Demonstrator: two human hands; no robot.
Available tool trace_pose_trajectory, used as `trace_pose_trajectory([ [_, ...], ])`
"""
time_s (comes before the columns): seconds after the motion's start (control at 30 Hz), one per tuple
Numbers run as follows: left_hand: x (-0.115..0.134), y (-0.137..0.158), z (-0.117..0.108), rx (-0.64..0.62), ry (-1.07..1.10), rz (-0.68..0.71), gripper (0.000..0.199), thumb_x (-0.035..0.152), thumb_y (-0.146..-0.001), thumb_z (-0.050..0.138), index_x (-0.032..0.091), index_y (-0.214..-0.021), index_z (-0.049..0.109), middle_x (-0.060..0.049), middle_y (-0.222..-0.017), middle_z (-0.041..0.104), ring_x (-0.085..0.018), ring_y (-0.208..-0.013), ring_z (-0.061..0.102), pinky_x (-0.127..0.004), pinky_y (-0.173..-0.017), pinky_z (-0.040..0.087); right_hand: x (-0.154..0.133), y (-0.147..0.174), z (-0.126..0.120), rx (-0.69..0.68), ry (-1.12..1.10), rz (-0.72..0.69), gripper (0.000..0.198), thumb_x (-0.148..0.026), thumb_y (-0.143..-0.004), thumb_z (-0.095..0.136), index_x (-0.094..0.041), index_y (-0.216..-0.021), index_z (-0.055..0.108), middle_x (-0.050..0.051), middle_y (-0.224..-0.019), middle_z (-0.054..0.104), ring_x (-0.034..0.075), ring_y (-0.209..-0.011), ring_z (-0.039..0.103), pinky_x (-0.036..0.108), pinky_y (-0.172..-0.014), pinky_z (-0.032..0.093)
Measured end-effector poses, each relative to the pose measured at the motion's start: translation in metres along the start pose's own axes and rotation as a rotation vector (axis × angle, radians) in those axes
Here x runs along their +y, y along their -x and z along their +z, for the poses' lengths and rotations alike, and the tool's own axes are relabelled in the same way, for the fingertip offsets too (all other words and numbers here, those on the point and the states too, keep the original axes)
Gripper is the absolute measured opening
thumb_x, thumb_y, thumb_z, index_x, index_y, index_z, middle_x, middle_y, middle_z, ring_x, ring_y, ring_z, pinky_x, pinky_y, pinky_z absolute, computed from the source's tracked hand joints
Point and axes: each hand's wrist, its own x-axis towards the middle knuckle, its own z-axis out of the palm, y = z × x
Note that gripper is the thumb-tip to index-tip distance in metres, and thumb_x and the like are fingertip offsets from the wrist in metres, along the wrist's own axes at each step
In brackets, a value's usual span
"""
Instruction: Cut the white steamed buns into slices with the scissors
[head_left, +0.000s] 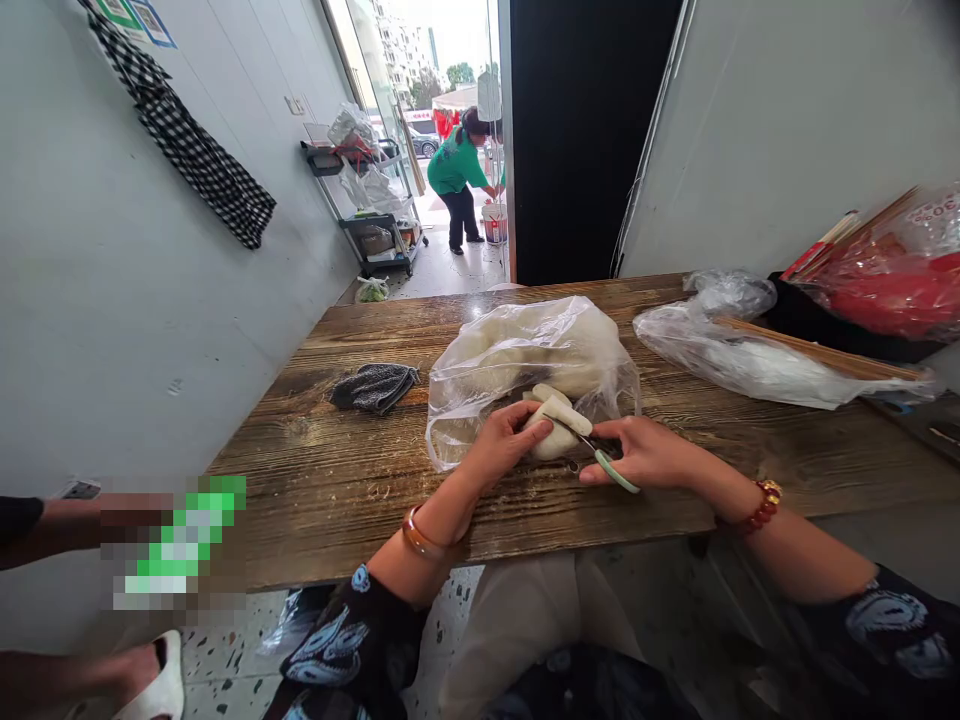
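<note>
My left hand (501, 442) is closed on a pale, cream-coloured piece of what looks like food (566, 414), at the front of a clear plastic bag (469, 375). Scissors (616, 472) with light green handles are in my right hand (641, 450). Their blades lie against the pale piece. More of the same pale stuff (553, 442) sits just under it, partly covered by my fingers. Large pale lumps (510, 350) fill the bag and show dimly through the plastic.
On the wooden table (315, 490) a grey cloth (375, 387) lies left of the bag. Plastic-wrapped sticks (810, 350) and a red bag (892, 290) lie right. Another person's hand (139, 520) is at the left edge. A person in green (457, 165) bends by the doorway, near a cart (371, 215).
</note>
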Motion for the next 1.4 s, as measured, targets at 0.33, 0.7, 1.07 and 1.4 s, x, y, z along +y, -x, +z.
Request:
trace_pose_trajectory([
  [0.33,-0.002,-0.001,-0.001,0.050,0.004,-0.002,0.043,0.050,-0.078,0.071,0.014,-0.101,0.072,-0.005,-0.092,0.070,-0.017,-0.082,0.058,-0.026,-0.075,0.042,0.013,-0.001,0.010,0.103,-0.018,-0.004,0.047,-0.062,-0.078,0.063,-0.019,-0.092,0.077,-0.004,-0.057,0.055,0.013,-0.054,0.044,0.026,-0.054,0.027],
  [0.7,0.000,-0.001,0.000,0.037,0.006,-0.008,0.043,0.050,-0.080,0.069,0.015,-0.105,0.072,-0.006,-0.098,0.071,-0.019,-0.087,0.059,-0.027,-0.077,0.043,0.012,-0.006,0.012,0.132,-0.090,-0.040,0.044,-0.059,-0.074,0.069,-0.019,-0.090,0.078,-0.003,-0.059,0.061,0.016,-0.058,0.051,0.025,-0.054,0.032],
  [1.07,0.000,-0.001,-0.001,0.043,0.003,-0.006,0.039,0.049,-0.080,0.069,0.014,-0.096,0.071,-0.003,-0.086,0.067,-0.015,-0.078,0.054,-0.026,-0.070,0.040,0.016,-0.017,0.008,0.101,-0.044,-0.041,0.042,-0.057,-0.075,0.068,-0.016,-0.079,0.075,-0.003,-0.057,0.057,0.015,-0.059,0.050,0.026,-0.053,0.028],
  [1.4,-0.005,-0.006,-0.005,0.112,0.305,-0.124,0.048,0.052,-0.070,0.079,0.014,-0.098,0.070,-0.005,-0.089,0.070,-0.015,-0.078,0.060,-0.025,-0.070,0.047,0.020,-0.020,0.004,0.098,-0.212,-0.028,0.046,-0.057,-0.079,0.064,-0.015,-0.092,0.078,-0.002,-0.054,0.061,0.016,-0.055,0.054,0.026,-0.052,0.035],
])
